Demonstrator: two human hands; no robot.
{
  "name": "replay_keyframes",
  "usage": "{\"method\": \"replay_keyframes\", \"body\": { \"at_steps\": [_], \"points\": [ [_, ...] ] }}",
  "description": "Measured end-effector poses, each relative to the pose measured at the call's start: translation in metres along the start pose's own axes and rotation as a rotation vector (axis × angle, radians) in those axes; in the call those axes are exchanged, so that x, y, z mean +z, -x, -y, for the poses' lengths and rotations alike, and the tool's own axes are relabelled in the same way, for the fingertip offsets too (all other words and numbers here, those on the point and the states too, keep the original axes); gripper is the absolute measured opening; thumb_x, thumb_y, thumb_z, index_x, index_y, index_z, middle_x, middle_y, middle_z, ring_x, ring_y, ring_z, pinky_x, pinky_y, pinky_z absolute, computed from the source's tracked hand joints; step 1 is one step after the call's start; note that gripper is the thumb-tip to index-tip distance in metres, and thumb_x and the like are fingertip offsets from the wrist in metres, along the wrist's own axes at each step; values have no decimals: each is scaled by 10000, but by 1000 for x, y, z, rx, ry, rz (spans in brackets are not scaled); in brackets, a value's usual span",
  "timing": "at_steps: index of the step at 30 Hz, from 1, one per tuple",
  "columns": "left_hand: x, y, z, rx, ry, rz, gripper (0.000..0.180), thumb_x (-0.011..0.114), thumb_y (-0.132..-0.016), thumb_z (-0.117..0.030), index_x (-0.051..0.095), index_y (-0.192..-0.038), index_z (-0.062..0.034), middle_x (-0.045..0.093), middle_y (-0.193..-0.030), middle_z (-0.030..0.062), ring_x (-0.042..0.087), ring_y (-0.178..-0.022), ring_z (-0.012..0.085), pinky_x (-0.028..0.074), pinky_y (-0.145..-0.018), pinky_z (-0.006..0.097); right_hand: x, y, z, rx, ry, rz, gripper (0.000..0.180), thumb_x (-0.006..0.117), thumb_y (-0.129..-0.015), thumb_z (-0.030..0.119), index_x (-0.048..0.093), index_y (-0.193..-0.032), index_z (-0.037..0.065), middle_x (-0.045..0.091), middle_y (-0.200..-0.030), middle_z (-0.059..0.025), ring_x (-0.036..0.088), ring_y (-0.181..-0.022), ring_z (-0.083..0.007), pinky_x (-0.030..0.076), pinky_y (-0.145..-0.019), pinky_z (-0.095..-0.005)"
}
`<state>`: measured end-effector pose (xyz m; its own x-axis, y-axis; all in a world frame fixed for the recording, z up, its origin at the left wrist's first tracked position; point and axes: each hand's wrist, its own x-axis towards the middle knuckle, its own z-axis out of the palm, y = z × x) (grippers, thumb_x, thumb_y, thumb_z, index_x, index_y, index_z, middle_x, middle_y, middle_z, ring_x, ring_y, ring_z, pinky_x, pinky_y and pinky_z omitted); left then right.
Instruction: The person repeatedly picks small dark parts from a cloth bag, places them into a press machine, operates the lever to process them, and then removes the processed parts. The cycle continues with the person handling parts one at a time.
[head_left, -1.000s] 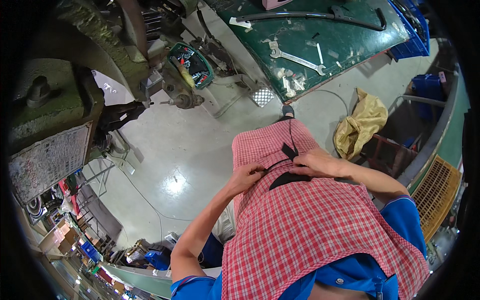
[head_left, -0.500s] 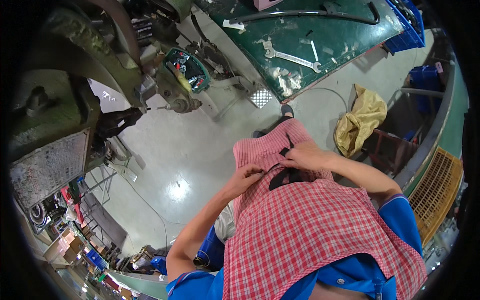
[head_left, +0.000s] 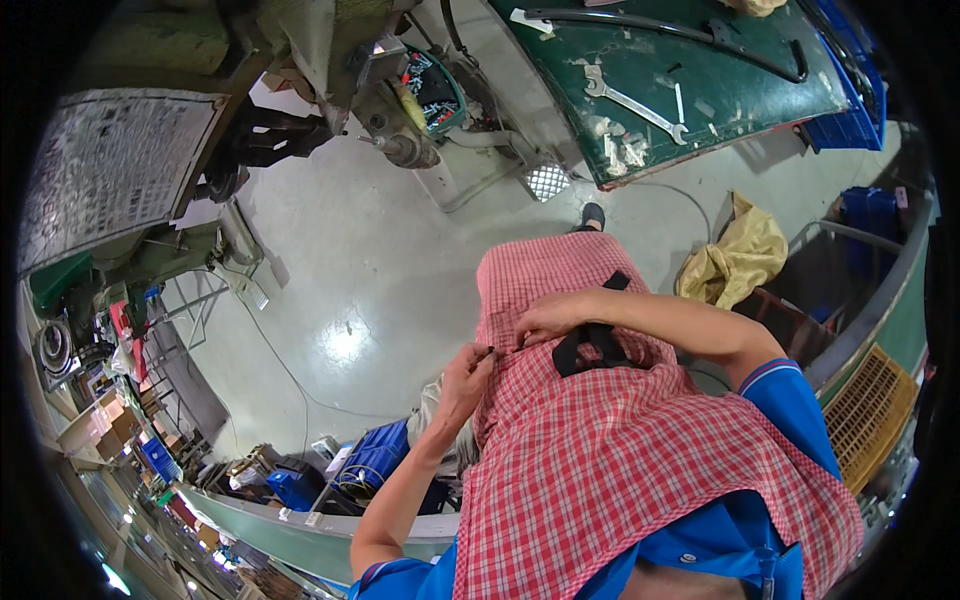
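A red-and-white checked apron (head_left: pixel 620 450) covers my front. Across its waist lies a black strap (head_left: pixel 570 355), looped and bunched below my right wrist. My left hand (head_left: pixel 465 385) is closed at the apron's left side, pinching a dark end of the strap between thumb and fingers. Just to its right, my right hand (head_left: pixel 552 315) reaches across the waist, fingertips pressed together on the thin dark strap against the cloth. The right fingertips partly hide what they pinch. A small gap separates the two hands.
A green worktable (head_left: pixel 640 60) ahead bears an open-ended wrench (head_left: pixel 635 104) and a bent black tube (head_left: pixel 660 27). Left stands a machine (head_left: pixel 300 50) with a bin of small parts (head_left: pixel 432 92). Right are a yellow sack (head_left: pixel 735 255) and a tan crate (head_left: pixel 870 415). A cable crosses the floor.
My right hand has moved left across the apron toward my left hand, which has shifted left and lower. The view has turned, so the table sits further right.
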<state>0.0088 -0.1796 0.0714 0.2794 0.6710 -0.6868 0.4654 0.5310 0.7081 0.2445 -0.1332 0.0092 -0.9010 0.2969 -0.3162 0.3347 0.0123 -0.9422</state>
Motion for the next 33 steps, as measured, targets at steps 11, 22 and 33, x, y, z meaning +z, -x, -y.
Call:
{"method": "replay_keyframes", "body": {
  "at_steps": [11, 22, 33],
  "points": [
    [14, -4, -7, 83, -46, -26, 210, 547, -882, -125, 570, -1017, 34, 627, -869, 48, 557, -810, 102, 457, -739, 243, 9, 10, 21, -93, 774, -260, 161, 506, -799, 167, 569, -766, 22, 617, -683, -133, 627, -654, -293, 497, -555, -395],
    [49, -42, -34, 147, -38, 182, 215, 566, -870, -174, 584, -981, 9, 654, -874, 89, 608, -809, 163, 468, -743, 283, 21, 94, 9, 106, 1010, -511, 120, 522, -773, 143, 549, -800, 29, 606, -638, -83, 631, -598, -223, 491, -498, -332],
    [59, -75, -56, 413, -1209, 501, 186, 517, -785, -166, 634, -825, -27, 625, -801, 206, 614, -812, 362, 490, -712, 430, 51, 86, -2, 104, 894, -744, 111, 501, -776, 132, 524, -785, 24, 605, -634, -95, 619, -556, -231, 499, -477, -345]
  ]
}}
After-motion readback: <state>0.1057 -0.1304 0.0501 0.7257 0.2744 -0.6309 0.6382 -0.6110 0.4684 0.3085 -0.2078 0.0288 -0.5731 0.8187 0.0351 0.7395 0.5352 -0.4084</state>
